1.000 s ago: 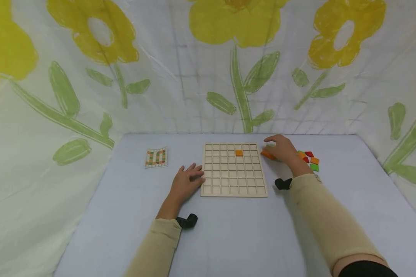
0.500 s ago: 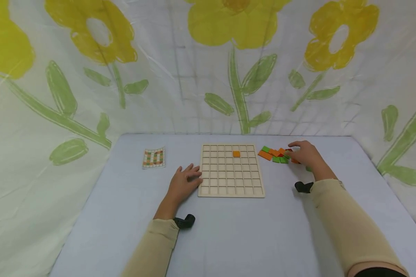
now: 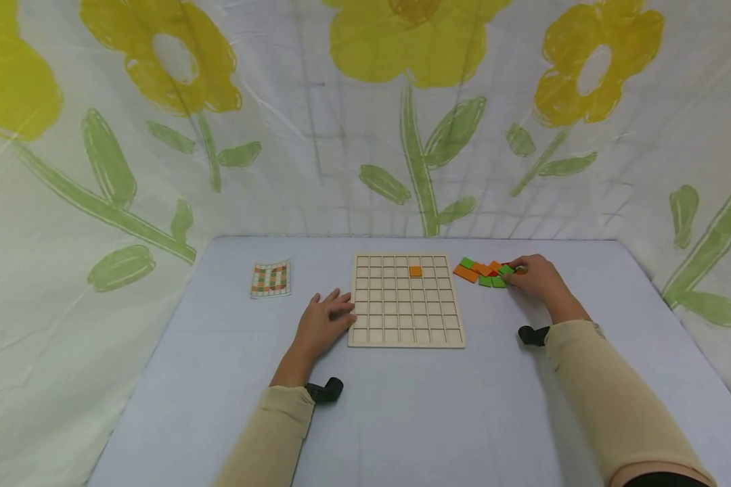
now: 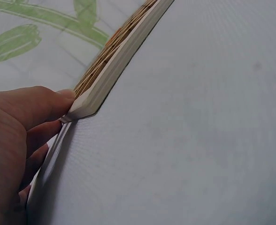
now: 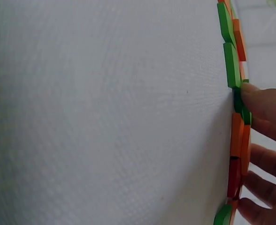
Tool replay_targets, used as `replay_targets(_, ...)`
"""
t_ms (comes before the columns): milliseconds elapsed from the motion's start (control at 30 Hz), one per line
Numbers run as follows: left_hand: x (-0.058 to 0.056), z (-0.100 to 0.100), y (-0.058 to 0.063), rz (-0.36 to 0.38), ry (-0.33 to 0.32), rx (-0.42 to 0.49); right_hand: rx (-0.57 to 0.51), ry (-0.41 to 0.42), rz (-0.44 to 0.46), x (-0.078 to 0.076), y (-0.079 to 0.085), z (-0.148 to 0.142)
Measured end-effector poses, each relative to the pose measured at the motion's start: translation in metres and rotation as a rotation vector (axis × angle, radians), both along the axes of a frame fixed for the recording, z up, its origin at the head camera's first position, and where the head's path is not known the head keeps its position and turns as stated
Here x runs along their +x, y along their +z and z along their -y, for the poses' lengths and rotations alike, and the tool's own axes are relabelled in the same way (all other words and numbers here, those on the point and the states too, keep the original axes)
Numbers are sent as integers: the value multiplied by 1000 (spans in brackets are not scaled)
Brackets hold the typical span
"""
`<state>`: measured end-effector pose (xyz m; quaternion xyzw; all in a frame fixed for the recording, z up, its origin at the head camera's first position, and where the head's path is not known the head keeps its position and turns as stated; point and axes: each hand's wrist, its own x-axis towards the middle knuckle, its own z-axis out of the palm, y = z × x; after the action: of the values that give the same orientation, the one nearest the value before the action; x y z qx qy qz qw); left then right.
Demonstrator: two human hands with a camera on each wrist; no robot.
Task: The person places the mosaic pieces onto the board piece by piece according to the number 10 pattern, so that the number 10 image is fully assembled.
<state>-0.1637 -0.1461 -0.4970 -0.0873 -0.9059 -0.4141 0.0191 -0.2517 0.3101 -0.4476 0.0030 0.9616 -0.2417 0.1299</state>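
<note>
My left hand (image 3: 319, 330) rests against the left edge of a light wooden grid board (image 3: 397, 309). In the left wrist view, its thumb lies on the corner of the board's rim (image 4: 111, 77), with the other fingers beside it. One orange tile (image 3: 415, 271) sits in a cell of the second row. Right of the board, my right hand (image 3: 541, 281) is at a heap of flat tiles. Its thumb and forefinger pinch a green tile (image 5: 246, 115) that leans against its neighbours. The other fingers spread behind orange and red tiles, some of which the hand hides in the head view.
Several loose green, orange and red tiles (image 3: 466, 274) lie close to the board's upper right edge. A small printed card (image 3: 271, 279) with a coloured grid lies left of the board. Behind the white table (image 3: 402, 412) hangs a flower-painted cloth (image 3: 280, 135).
My right hand has moved right from beside the board, over the tiles, then lowered slightly onto a green one. More of the heap shows. The left hand keeps its place at the board.
</note>
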Motion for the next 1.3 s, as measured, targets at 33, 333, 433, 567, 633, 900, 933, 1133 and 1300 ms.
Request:
replay_targets(33, 0, 0, 0, -1, 0, 2, 0, 0, -5, 0, 0, 0)
replay_targets(333, 1, 0, 2, 17, 2, -3, 14, 14, -28, -1, -2, 2)
replay_targets(433, 1, 0, 1, 21, 3, 5, 22, 26, -39, -1, -2, 3)
replay_targets(567, 2, 0, 0, 19, 6, 14, 33, 37, -54, 1, -2, 4)
replay_targets(633, 2, 0, 0, 20, 8, 15, 36, 42, -64, 1, -3, 4)
replay_targets(900, 0, -1, 1, 12, 4, 0, 20, 39, -97, 1, -2, 6)
replay_targets(933, 0, -1, 1, 12, 2, -4, 14, 36, -102, 1, -1, 9)
replay_targets(1133, -1, 0, 2, 4, 7, -10, -40, 105, -148, 0, 13, 46)
replay_targets(1300, 1, -1, 0, 5, 1, -2, -19, 314, -216, -1, 12, 87)
